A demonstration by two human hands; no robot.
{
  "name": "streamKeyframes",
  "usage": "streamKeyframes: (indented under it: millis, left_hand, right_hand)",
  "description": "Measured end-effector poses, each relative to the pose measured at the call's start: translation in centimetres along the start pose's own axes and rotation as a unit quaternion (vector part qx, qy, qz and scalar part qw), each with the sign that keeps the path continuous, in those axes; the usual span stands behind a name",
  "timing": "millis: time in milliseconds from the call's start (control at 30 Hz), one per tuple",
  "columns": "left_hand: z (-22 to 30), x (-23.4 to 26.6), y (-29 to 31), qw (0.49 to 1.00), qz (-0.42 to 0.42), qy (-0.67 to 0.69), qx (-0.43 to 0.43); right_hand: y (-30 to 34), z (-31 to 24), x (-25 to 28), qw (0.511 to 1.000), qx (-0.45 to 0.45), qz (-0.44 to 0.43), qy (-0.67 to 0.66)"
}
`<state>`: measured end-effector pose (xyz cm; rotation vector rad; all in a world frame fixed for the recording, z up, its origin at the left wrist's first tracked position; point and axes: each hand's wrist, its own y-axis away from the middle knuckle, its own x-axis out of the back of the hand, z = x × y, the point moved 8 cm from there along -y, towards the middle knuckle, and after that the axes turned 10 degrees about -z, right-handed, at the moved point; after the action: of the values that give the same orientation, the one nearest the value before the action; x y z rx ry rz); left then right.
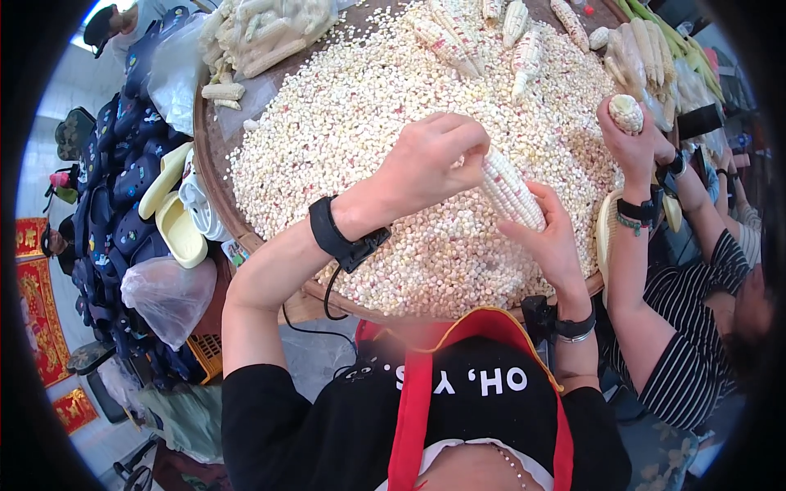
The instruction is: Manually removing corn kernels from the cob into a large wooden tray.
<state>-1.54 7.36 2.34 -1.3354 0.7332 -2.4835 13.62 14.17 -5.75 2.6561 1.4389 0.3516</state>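
My right hand [550, 237] is closed around the lower end of a whitish ear of corn [511, 193] with rows of kernels. At its upper end, my left hand [434, 159] has fingers and thumb pinched against the ear; the fingertips are partly hidden. The ear tilts over a wide bed of loose corn kernels [344, 123], mostly cream with some reddish ones. These lie in a large round brown tray [214, 184]. Several ears with kernels [526, 61] rest on the bed's far side.
A bag of pale cobs [270, 33] sits at the far left rim, more cobs [647, 53] at the far right. On my right, a co-worker's hand [629, 147] holds an ear. Dark blue clogs [106, 188] and yellow clogs [182, 231] stand left of the tray.
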Motion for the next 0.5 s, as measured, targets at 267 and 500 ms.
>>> streamKeyframes:
  millis: [267, 500]
  left_hand:
    - [-1.7, -1.2, -0.2, 0.964, -0.185, 0.156, 0.114]
    - [-0.7, -1.3, -0.2, 0.986, -0.156, 0.035, 0.054]
  right_hand:
    - [0.1, -0.1, 0.1, 0.998, -0.002, -0.016, 0.061]
    - [-0.1, -0.9, 0.2, 0.991, 0.015, -0.011, 0.135]
